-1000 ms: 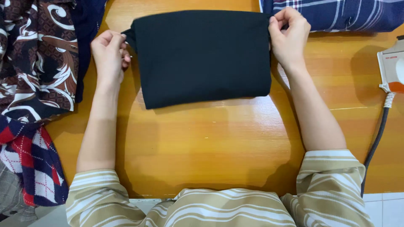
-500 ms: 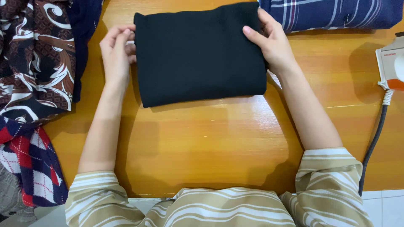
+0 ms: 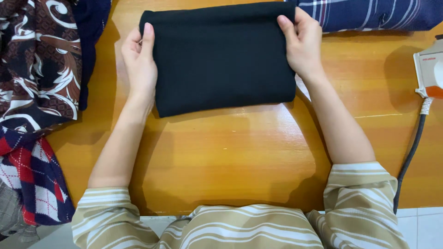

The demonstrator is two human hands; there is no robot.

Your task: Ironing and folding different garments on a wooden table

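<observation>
Black folded cloth [image 3: 221,57] lies flat on the glossy wooden table [image 3: 230,157], a neat rectangle with its long edges running side to side. Left hand [image 3: 140,62] grips the cloth's left edge: thumb laid on top near the far corner, fingers curled around the side, pinching the layers. Right hand [image 3: 302,44] holds the opposite edge near its far corner, thumb on the upper face, fingers wrapped behind, likewise pinching the fold. Both forearms reach forward from striped beige sleeves [image 3: 360,203] and rest low over the table. Outward from the left grip, a brown patterned fabric [image 3: 39,60] is heaped at the table's side, with a red, white and navy argyle garment [image 3: 32,180] nearer the person. Just beyond the right grip lies a navy plaid garment [image 3: 374,14], close to the cloth's far corner. Well out from the right grip sits a white and orange iron [image 3: 431,69], its dark cord [image 3: 410,157] trailing toward the person.
</observation>
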